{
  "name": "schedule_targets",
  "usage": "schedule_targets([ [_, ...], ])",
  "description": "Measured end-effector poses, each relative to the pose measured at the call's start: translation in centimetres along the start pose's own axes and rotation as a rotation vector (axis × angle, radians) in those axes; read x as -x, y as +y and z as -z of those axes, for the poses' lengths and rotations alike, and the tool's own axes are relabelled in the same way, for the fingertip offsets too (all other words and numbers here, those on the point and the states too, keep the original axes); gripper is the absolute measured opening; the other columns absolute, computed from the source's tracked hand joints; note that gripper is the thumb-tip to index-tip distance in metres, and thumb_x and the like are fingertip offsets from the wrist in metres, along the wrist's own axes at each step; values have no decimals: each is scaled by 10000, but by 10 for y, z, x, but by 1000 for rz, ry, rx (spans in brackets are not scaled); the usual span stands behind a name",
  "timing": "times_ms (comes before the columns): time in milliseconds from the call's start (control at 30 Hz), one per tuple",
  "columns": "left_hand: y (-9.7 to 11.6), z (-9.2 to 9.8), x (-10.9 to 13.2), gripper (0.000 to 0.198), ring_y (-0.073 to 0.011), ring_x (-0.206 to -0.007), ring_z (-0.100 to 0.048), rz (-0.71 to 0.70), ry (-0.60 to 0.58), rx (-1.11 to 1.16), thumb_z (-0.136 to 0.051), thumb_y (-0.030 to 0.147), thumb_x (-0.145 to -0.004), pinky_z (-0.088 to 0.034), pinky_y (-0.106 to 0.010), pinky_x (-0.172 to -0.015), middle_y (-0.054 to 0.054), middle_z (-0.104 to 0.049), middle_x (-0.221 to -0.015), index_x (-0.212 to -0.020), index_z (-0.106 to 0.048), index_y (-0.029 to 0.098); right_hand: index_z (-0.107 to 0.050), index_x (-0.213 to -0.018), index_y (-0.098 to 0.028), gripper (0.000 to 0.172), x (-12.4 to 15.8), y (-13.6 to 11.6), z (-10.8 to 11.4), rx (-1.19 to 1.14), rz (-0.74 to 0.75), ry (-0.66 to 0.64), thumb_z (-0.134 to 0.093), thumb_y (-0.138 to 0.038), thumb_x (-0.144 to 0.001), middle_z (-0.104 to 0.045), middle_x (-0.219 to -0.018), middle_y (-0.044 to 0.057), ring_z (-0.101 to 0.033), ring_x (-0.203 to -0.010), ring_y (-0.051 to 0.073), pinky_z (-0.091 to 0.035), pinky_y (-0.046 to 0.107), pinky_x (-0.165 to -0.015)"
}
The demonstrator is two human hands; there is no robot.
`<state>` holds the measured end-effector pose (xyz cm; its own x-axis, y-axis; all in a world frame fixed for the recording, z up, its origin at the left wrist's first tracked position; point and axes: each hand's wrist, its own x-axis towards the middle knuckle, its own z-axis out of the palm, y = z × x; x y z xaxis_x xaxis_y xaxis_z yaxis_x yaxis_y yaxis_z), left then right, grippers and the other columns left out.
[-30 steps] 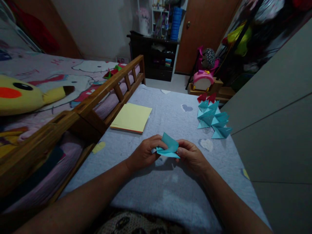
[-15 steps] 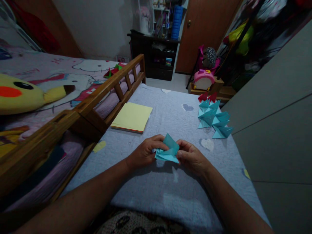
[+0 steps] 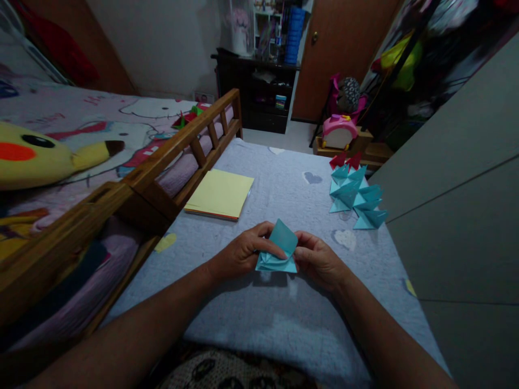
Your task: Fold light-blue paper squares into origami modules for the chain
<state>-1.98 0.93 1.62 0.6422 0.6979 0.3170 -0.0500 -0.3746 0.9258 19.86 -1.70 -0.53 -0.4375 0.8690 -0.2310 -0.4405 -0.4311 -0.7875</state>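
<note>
A partly folded sheet of turquoise origami paper [image 3: 284, 237] is held between both hands above the bed. My left hand [image 3: 247, 250] grips its left side, with the index finger lying across the front folds. My right hand [image 3: 318, 256] pinches its right edge between thumb and fingers. One flap stands up at the back, and layered folds fan out along the bottom. Beyond the left hand lies a stack of square paper [image 3: 221, 194], pale yellow on top. Several finished turquoise folded pieces [image 3: 348, 189] stand to the far right, with red folded pieces [image 3: 344, 160] behind them.
A wooden bed rail [image 3: 182, 143] runs along the left, with a yellow plush toy [image 3: 36, 156] on the bed beyond it. Pale cabinet doors [image 3: 466, 216] border the right side. A dark cabinet [image 3: 253, 97] and a pink toy case [image 3: 339, 132] stand at the back.
My left index finger has slid right and down across the folds. The turquoise paper has turned slightly, its back flap now facing me more squarely. The right hand keeps its pinch.
</note>
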Motion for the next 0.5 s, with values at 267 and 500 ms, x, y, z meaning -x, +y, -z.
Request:
schedule_targets([
  [267, -5, 1, 1, 126, -201, -1002, -611, -24, -58, -32, -682, 206, -905, -539, -335, -854, -74, -582, -1084, -951, -790, 249, -659, -872, -178, 316, 0, 2, 3, 41, -12, -72, -889, -308, -697, -663, -736, -23, -557, -541, 59, -441, 182, -518],
  [500, -6, -1, -1, 273, -181, -942, -626, -77, -13, -62, -681, 162, -880, -522, -325, -835, -58, -632, -1031, -1132, -714, 263, -616, -866, -179, 369, 2, 4, 2, 71, -49, -53, -902, -290, -662, -613, -712, -46, -525, -525, 45, -411, 172, -494],
])
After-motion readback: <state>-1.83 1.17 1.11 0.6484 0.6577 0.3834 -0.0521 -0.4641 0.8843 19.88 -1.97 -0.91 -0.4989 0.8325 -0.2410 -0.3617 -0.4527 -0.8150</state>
